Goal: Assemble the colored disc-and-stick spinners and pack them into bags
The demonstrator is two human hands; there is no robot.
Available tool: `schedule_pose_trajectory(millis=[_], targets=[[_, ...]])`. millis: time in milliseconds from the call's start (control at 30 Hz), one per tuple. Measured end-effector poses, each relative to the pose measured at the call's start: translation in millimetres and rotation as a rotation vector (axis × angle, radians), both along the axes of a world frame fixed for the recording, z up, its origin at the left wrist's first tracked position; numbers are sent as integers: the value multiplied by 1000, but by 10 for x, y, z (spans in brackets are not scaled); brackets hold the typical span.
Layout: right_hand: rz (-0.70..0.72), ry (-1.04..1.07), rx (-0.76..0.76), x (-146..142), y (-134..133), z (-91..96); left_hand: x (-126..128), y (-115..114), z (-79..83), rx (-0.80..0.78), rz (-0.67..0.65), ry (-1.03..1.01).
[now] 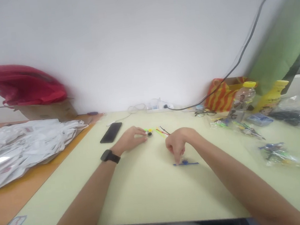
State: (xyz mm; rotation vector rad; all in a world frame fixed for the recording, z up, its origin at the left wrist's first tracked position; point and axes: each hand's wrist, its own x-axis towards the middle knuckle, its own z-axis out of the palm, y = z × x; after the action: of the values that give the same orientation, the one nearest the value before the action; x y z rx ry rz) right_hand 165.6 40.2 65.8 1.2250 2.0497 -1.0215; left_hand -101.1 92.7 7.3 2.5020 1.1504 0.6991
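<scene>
The right hand point(179, 141) is reaching down right of the phone point(111, 132) and nearer the person, its grip nearly closed, fingertips pinching the middle of a blue stick point(186, 163) that is lying flat on the bench point(147, 194). The left hand point(130, 140), just right of the phone, is curling loosely, fingertips holding a black wheel point(149, 134). This seems to be a pick-up step; lifting so thin a piece calls for a fine pinch. Yellow and red sticks point(161, 131) are lying beyond the wheel. Bags of parts point(276, 152) and glasses point(205, 113) are sitting far right of the phone, blocking nothing.
</scene>
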Motion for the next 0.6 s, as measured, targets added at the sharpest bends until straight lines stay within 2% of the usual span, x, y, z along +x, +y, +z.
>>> schedule_pose_trajectory(millis=[133, 300, 433, 600], targets=[[8, 10, -57, 62, 46, 3, -9, -8, 4, 10, 35, 20], [21, -81, -182, 43, 117, -159, 2, -5, 1, -18, 56, 3], [41, -42, -143, 39, 125, -180, 8, 25, -41, -54, 58, -29], [32, 212, 3, 132, 66, -21, 1, 75, -113, -97, 49, -76]])
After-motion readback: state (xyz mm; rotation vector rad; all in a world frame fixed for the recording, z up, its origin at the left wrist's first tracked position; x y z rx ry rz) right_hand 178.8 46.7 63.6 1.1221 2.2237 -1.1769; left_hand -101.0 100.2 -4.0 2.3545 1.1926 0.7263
